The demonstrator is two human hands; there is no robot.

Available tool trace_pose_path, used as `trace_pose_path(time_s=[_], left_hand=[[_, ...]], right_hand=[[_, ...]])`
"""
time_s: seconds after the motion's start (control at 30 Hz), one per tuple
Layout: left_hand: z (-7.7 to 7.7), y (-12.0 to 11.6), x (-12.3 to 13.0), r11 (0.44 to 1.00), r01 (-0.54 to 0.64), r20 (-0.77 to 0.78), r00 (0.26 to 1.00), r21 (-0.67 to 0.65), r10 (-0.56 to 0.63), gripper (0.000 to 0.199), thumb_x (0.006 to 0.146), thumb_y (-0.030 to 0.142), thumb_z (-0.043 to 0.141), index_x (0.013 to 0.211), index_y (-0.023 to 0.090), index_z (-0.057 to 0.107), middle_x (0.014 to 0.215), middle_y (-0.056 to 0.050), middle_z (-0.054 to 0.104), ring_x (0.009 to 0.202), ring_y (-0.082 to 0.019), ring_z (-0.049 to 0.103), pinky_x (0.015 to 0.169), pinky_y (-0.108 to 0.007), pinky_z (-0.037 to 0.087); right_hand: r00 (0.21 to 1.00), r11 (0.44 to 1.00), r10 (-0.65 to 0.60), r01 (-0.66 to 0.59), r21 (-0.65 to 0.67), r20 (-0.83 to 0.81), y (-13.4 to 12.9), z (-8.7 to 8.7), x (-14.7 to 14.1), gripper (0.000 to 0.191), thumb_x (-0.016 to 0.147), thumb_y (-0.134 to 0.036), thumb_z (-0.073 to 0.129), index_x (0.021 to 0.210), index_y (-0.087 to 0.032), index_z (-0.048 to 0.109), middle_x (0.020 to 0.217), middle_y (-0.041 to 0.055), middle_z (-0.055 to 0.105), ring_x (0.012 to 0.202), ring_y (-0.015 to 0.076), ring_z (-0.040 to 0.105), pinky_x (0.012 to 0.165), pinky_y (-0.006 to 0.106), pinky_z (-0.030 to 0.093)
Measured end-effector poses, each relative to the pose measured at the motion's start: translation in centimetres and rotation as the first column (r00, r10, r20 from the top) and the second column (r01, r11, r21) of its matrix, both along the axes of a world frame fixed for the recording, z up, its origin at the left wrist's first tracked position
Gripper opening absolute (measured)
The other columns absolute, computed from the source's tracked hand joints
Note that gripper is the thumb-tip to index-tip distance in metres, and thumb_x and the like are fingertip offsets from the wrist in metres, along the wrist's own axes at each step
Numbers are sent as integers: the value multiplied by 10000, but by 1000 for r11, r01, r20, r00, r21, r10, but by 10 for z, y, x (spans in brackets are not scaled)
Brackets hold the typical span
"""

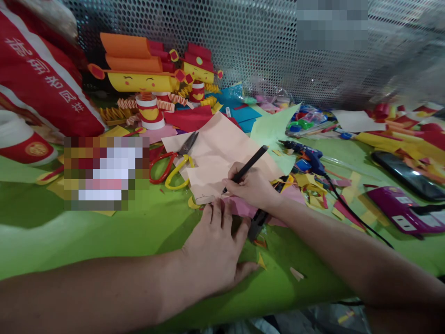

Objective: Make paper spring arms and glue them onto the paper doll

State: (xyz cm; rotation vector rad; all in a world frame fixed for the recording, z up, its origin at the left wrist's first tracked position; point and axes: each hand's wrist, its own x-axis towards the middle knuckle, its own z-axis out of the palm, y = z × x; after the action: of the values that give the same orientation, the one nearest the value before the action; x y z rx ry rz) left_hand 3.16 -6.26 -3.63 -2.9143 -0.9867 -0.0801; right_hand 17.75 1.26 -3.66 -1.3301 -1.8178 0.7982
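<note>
Between the fingers of my right hand [255, 185] is a black pen [251, 163], its tip close to a sheet of peach paper [208, 181]. A thin drawn outline shows near that sheet's lower left edge. My left hand [217, 246] lies flat with fingers spread, fingertips at the paper's lower edge. Scissors [177, 162] with one red and one yellow handle rest on the paper's left side. Partly hidden beneath my right wrist is a dark tool [257, 225] that I cannot identify. Pink paper [241, 207] shows under my right hand.
Paper figures [142, 83] with yellow faces stand at the back left, before a perforated metal panel [243, 41]. A blue glue gun [308, 153] with a cord lies right of the paper, among scraps. Farther right are a phone [410, 174] and a purple power strip [399, 208].
</note>
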Motion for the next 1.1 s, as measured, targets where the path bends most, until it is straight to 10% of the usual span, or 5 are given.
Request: trace_pose_path(time_s=[1.1], left_hand=[[1,0,0,1000,-1,-3,1000,-10,1,703,796,639,345,1273,144,493,1259,-290,487,1160,-464,437,881,-561,332]], right_hand=[[1000,1000,-14,13,22,11,1,-2,4,147,703,-227,518,605,-206,411,509,-61,440,482,83,426,473,233,340]])
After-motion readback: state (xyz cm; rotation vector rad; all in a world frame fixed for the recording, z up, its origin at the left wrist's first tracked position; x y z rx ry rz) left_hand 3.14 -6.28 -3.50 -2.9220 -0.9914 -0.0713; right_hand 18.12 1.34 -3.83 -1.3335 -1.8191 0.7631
